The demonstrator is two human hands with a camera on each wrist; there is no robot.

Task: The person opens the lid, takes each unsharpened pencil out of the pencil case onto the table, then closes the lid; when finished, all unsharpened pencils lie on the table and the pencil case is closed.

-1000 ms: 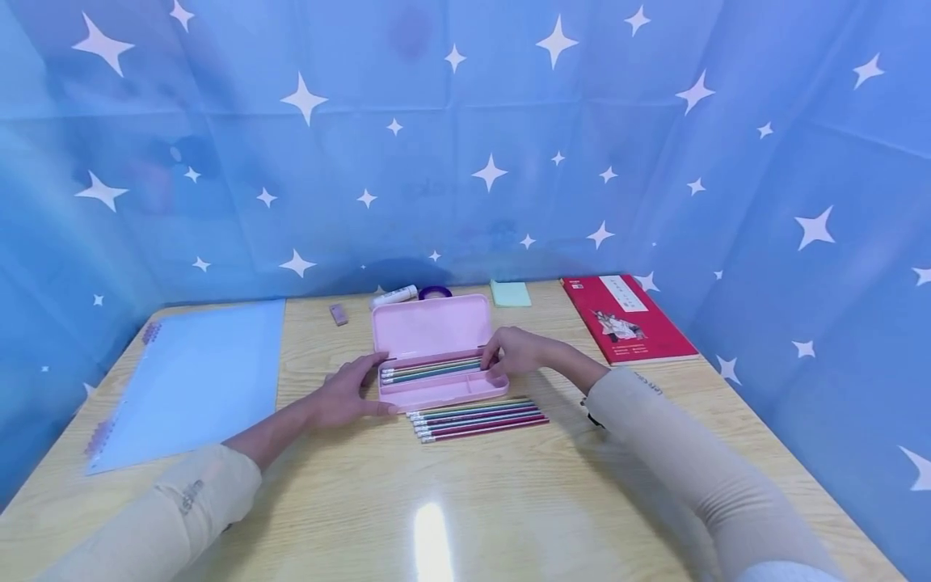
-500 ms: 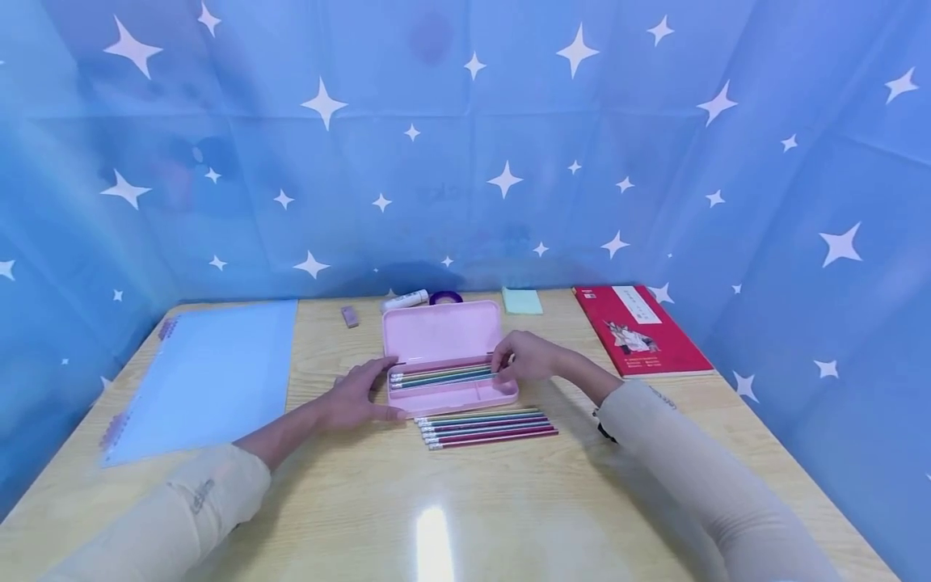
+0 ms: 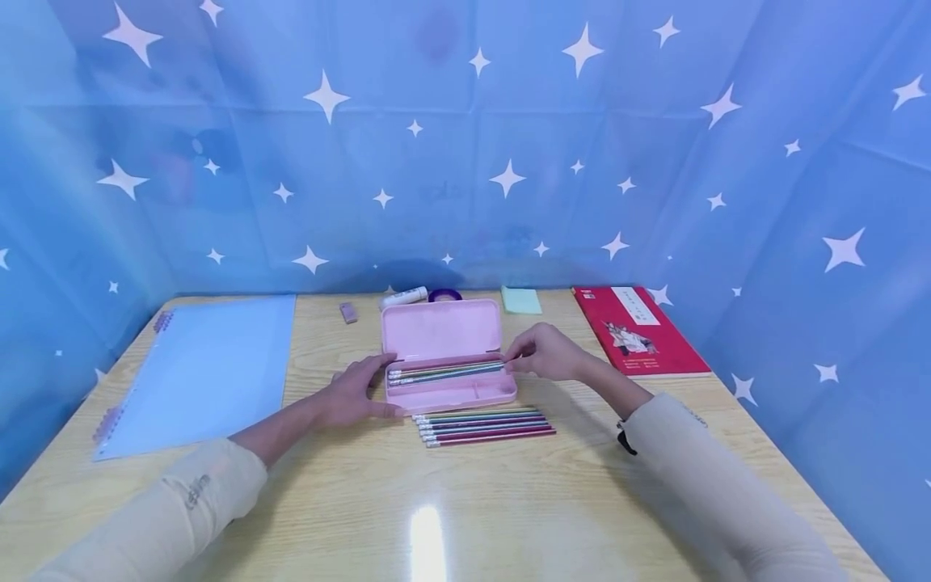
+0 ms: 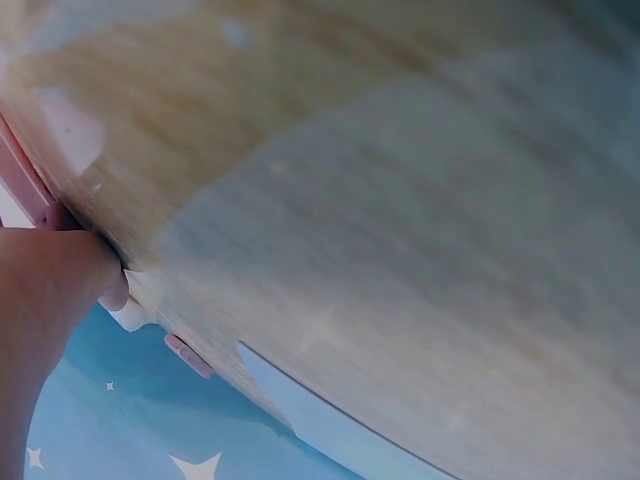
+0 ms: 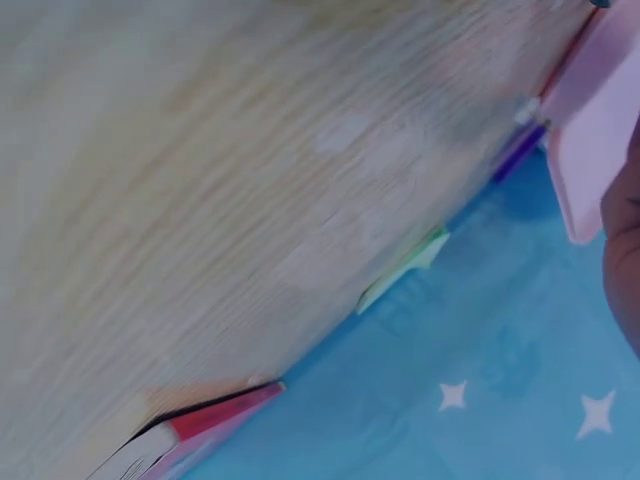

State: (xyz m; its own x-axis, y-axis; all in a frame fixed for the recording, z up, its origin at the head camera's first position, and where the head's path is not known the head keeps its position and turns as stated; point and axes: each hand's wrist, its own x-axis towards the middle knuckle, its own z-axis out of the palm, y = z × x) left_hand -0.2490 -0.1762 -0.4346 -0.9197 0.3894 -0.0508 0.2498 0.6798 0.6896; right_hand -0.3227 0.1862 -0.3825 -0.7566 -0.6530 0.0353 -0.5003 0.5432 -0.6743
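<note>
Pencil case: the pink pencil case [image 3: 429, 398] is set open on the wooden table [image 3: 327, 517], its lid [image 3: 441, 326] tipped back; its front part is split by a small divider.
Case contents: several inner pencils [image 3: 444, 373] are laid lengthwise toward the hinge side, white eraser ends to the left; their right ends are brought to the right fingers, and their exact count cannot be told.
Left hand: the left end of the case is held by the left hand [image 3: 352, 394], thumb at the front corner, fingers at the hinge corner.
Right hand: pencil ends are pinched between thumb and forefinger of the right hand [image 3: 549, 352] at the right end of the case; how many are grasped cannot be told.
Loose row: a row of loose pencils [image 3: 483, 427] is lined up just in front of the case, erasers left.
Behind the lid: a white tube [image 3: 403, 297] and a purple tape roll [image 3: 444, 295] are partly hidden.
Back edge: a small purplish block [image 3: 348, 312] is placed left of the tube, green sticky notes [image 3: 520, 301] right of the lid.
Sides: a blue sheet [image 3: 200, 372] is laid at far left, a red book [image 3: 640, 331] at right.
Backdrop: the table is backed by a starred blue curtain [image 3: 465, 145].
</note>
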